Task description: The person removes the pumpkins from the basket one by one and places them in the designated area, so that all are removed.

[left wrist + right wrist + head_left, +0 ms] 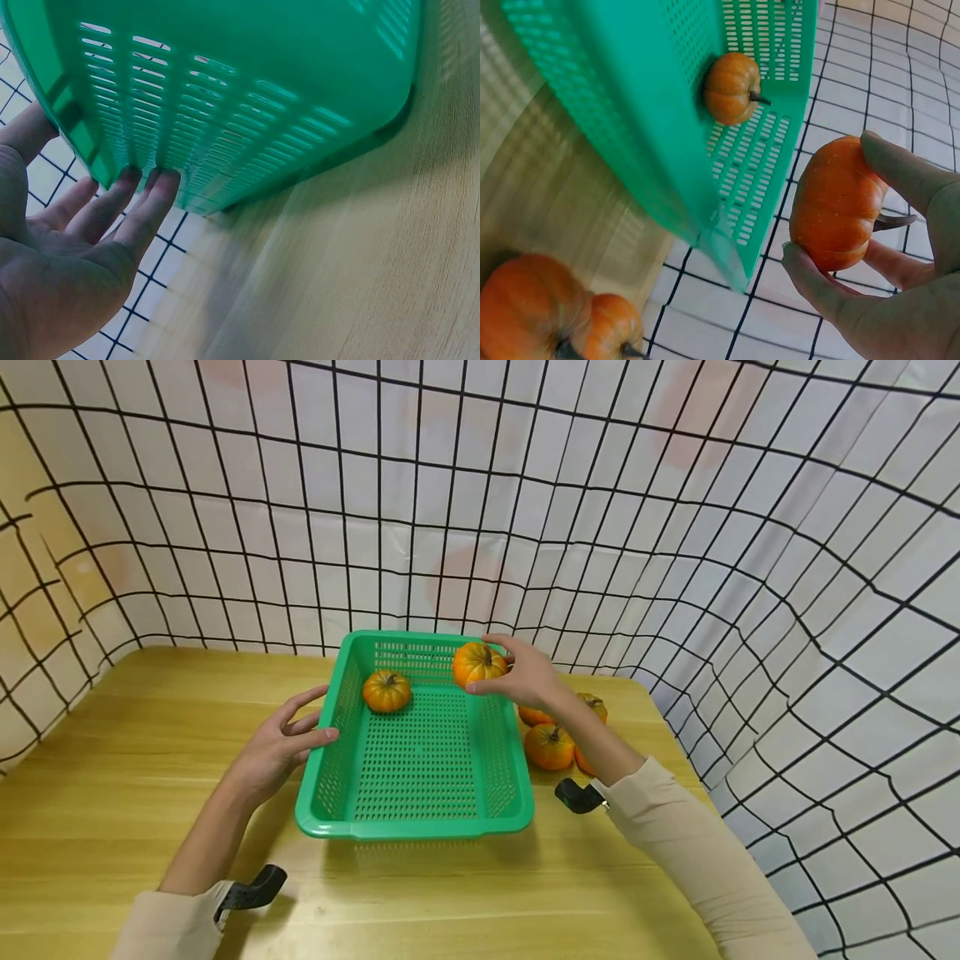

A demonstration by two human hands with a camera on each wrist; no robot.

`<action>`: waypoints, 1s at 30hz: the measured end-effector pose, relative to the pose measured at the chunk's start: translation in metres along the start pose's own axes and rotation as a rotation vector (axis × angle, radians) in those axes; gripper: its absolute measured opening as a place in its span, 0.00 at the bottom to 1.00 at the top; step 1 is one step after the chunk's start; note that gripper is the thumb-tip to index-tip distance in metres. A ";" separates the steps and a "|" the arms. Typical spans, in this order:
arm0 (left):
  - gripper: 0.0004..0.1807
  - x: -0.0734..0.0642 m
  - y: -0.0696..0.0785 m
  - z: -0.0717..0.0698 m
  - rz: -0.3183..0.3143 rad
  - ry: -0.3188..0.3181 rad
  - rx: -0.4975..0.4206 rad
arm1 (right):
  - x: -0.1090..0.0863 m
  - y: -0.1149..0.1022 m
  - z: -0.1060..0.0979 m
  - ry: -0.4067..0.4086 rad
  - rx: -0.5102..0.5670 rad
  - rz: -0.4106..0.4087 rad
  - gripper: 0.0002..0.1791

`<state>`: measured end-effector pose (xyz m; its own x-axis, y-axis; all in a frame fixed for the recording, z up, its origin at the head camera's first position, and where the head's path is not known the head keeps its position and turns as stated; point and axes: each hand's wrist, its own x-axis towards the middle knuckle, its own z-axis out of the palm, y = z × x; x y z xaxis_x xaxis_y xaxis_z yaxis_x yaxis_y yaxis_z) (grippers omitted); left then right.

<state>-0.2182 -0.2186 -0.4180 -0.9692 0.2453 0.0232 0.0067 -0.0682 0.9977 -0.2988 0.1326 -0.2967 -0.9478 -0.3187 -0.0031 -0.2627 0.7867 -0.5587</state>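
A green plastic basket [420,828] with slotted walls stands on the table. My left hand [273,747] holds its left side, the thumb over the rim and the fingers against the outer wall; the left wrist view shows those fingertips [166,180] on the slots. Inside, toward the back left, sits one small orange pumpkin [387,692]. Above the basket's back right part, my right hand [528,675] grips another small pumpkin [477,664] between thumb and fingers. In the right wrist view this held pumpkin [836,202] has its stem toward the palm.
Several more pumpkins [550,747] lie on the table just right of the basket, partly hidden by the right forearm. Black wire mesh [420,477] over pale sheeting rises behind the wooden table [150,718] and along both sides.
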 end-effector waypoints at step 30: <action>0.44 0.002 0.000 0.000 -0.018 0.018 0.011 | -0.052 0.069 -0.017 0.011 0.046 0.068 0.47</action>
<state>-0.2202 -0.2182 -0.4179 -0.9735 0.2287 0.0042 -0.0083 -0.0536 0.9985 -0.2704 0.2124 -0.3212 -0.9653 -0.2592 -0.0330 -0.1894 0.7809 -0.5953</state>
